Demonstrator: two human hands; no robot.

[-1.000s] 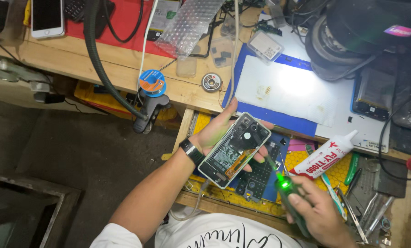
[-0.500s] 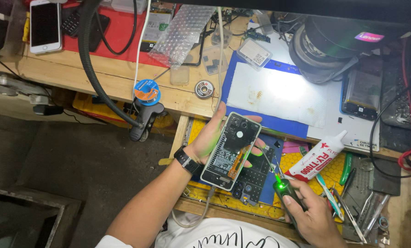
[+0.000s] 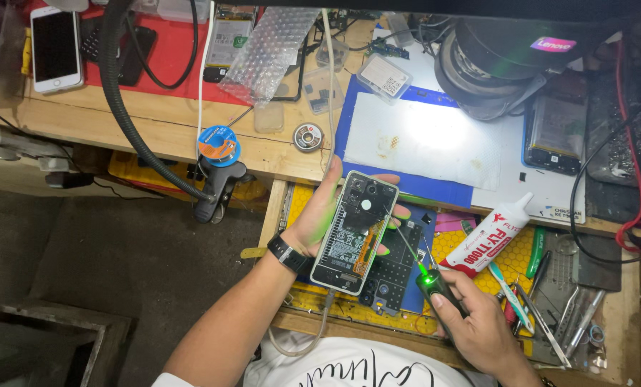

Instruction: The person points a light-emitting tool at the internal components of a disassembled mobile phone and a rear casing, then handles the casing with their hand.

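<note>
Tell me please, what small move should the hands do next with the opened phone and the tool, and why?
Probably bring the tool tip down the last bit onto the opened phone. The left hand holds the phone tilted with its back open, and the right hand holds a green-lit tool whose thin tip already lies over the phone's upper right part; contact cannot be judged.

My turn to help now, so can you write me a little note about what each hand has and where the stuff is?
Left hand: holds the opened phone up over the open drawer, back cover off, insides showing, fingers wrapped round its edge.
Right hand: grips a thin tool with a green light; its tip points at the phone's middle.
Nearby: white glue tube lies in the drawer, blue mat on the bench, solder spool by the bench edge.
Done: phone is open. Left: it is not closed up.
</note>
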